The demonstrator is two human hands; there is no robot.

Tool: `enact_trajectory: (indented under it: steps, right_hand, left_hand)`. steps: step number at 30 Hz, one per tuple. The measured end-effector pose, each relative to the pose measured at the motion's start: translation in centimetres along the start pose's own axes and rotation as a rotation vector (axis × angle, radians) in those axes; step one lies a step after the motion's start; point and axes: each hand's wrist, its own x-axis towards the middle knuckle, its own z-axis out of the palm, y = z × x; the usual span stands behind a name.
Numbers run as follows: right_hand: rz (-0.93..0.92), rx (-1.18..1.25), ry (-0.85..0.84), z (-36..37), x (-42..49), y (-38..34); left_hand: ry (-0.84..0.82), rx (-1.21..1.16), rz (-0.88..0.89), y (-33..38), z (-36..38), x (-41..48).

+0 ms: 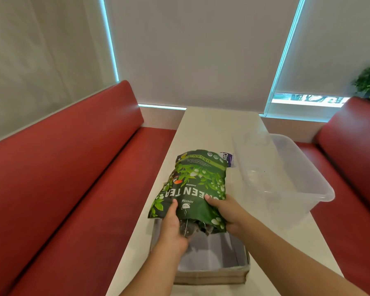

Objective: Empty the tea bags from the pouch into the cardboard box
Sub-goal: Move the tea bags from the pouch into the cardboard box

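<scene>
- The green tea pouch was upside down, its printing inverted. It was tilted, with its open mouth low over the far end of the cardboard box.
- The left hand gripped the pouch's left side near the mouth, thumb pressed on the front.
- The right hand clamped the right side near the mouth, thumb on the front and fingers wrapped behind.
- Dark tea bags bunched at the mouth between the hands. Whether any had left the pouch could not be told.
- The box sat on the white table, nearest the person.
- A clear plastic tub stood to the right, overhanging the table's edge.
- A purple-labelled packet lay behind the pouch, just beside the tub.
- Red benches flanked the table.
</scene>
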Motion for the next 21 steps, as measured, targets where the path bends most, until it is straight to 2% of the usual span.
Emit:
enact_trajectory:
  steps: [7,11,13,16,18,21]
  right_hand:
    - [-0.035,-0.182,0.049,-0.3,0.0,-1.0]
    - [-0.149,-0.464,0.165,-1.1,-0.9,-0.8]
    - [-0.299,-0.666,0.274,-1.3,-1.7,-0.5]
    - [-0.678,-0.795,0.387,-1.1,-4.2,0.6]
    - [-0.866,-0.862,0.357,-0.6,-5.9,2.1]
    - [-0.974,-1.102,0.308,0.0,-6.7,3.9]
  left_hand:
    - [0.032,-0.007,-0.024,0.7,0.9,1.4]
    - [0.041,0.037,-0.04,1.3,1.6,1.7]
    - [0.029,0.045,-0.045,1.5,1.8,1.8]
    - [-0.006,0.042,-0.048,1.6,2.0,1.8]
    - [-0.029,0.049,-0.057,1.7,2.0,1.6]
    - [-0.078,0.056,-0.078,1.7,1.6,1.4]
